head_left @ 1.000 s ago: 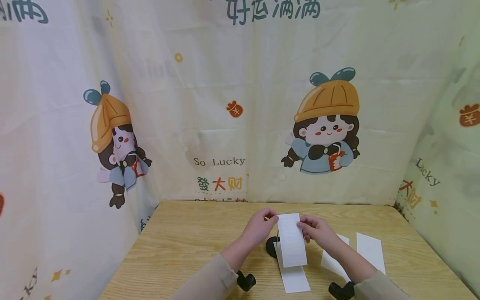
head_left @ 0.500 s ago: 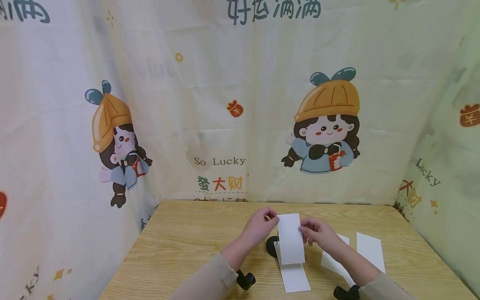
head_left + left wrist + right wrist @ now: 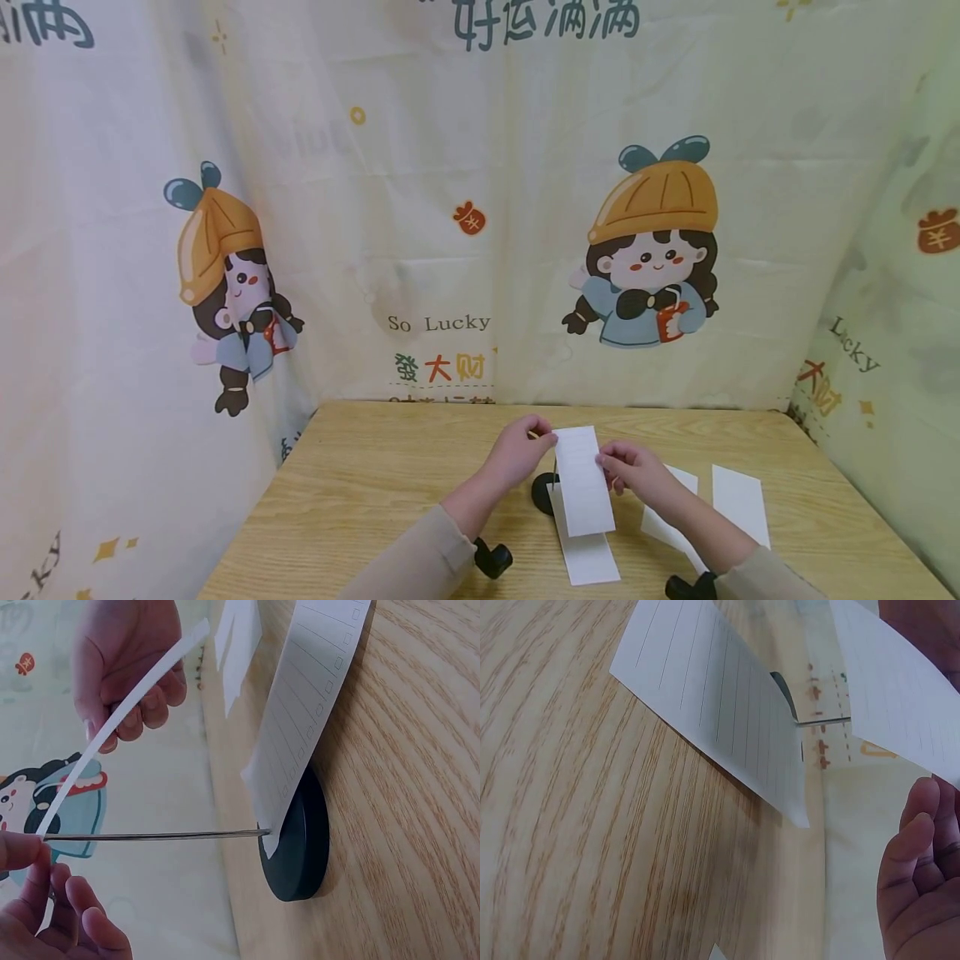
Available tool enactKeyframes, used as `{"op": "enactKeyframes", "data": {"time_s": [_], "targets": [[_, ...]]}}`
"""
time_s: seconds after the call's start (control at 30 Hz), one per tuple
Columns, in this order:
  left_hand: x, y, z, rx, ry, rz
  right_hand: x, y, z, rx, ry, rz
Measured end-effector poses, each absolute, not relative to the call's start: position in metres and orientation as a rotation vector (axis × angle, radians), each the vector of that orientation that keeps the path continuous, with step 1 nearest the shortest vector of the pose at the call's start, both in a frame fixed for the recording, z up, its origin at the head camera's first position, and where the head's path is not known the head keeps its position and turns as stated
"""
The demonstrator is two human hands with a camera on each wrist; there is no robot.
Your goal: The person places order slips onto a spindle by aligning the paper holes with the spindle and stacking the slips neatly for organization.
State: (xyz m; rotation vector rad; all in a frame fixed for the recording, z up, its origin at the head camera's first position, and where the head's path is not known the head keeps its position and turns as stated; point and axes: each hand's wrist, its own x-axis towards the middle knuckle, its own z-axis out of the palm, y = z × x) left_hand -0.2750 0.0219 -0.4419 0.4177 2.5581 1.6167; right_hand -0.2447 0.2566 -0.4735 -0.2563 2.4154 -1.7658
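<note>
A lined white paper slip [image 3: 583,483] hangs at the top of a thin metal spike [image 3: 157,836] that rises from a round black base [image 3: 300,855]. My left hand [image 3: 519,450] pinches the slip's upper left corner, right at the spike's tip. At the slip's right edge, my right hand [image 3: 636,468] holds it with thumb and finger, the other fingers curled below. Lower down, another lined slip [image 3: 712,712] is pierced at the spike's foot and slants from the base toward the table.
To the right, partly behind my right forearm, lie more white slips [image 3: 741,504] on the wooden table [image 3: 390,467]. Black wrist mounts [image 3: 492,560] show beside both sleeves. A printed cloth [image 3: 420,275] hangs behind and along the sides of the table.
My right hand has slid slightly down the slip's right edge. The hanging slip's lower end has swung a little, while my left hand stays at the spike's tip.
</note>
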Motion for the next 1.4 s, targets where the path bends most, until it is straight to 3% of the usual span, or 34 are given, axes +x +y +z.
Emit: {"op": "enactKeyframes", "data": {"time_s": [1.4], "targets": [[-0.277, 0.015, -0.470, 0.461, 2.651, 1.382, -0.240, 0.262, -0.488, -0.378, 2.350, -1.588]]}}
